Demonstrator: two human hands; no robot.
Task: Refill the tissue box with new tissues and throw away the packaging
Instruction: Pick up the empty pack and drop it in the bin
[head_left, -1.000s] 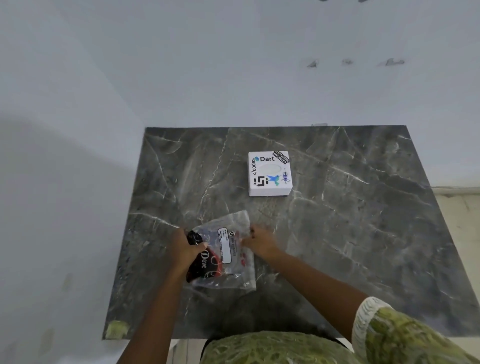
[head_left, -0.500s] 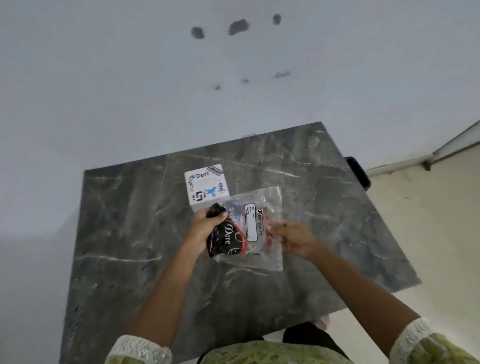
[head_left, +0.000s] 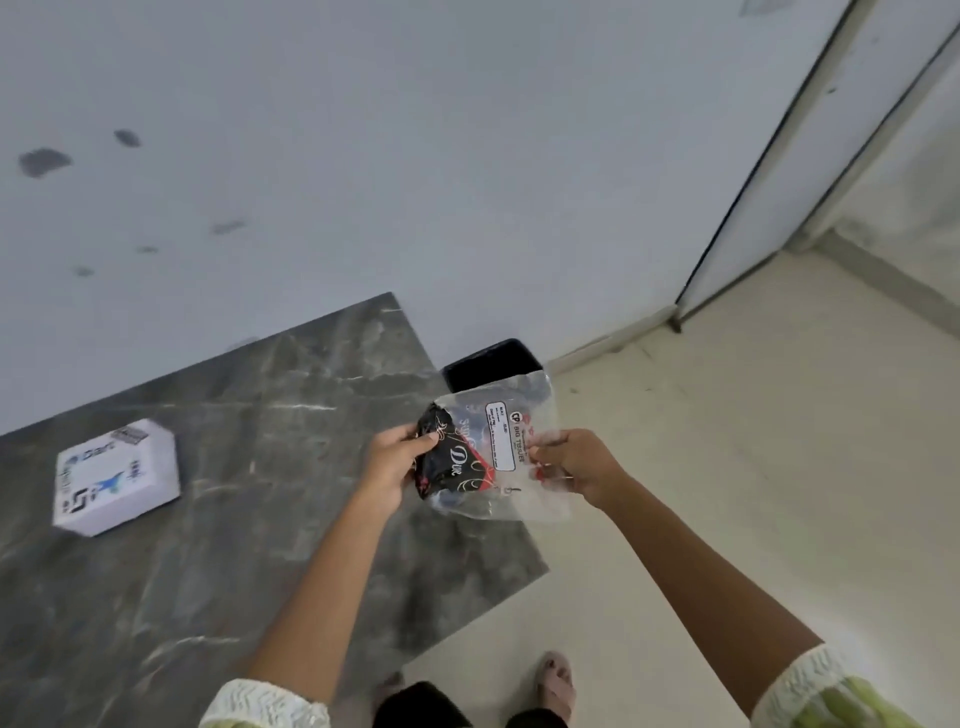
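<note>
Left hand (head_left: 396, 457) and right hand (head_left: 574, 463) on plastic packaging (head_left: 498, 452) above bin (head_left: 491, 364)

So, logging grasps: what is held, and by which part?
The plastic packaging: left hand grips its dark crumpled end, right hand pinches the clear edge.

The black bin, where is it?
In the head view, the black bin stands on the floor by the wall, just past the marble table's right corner.
</note>
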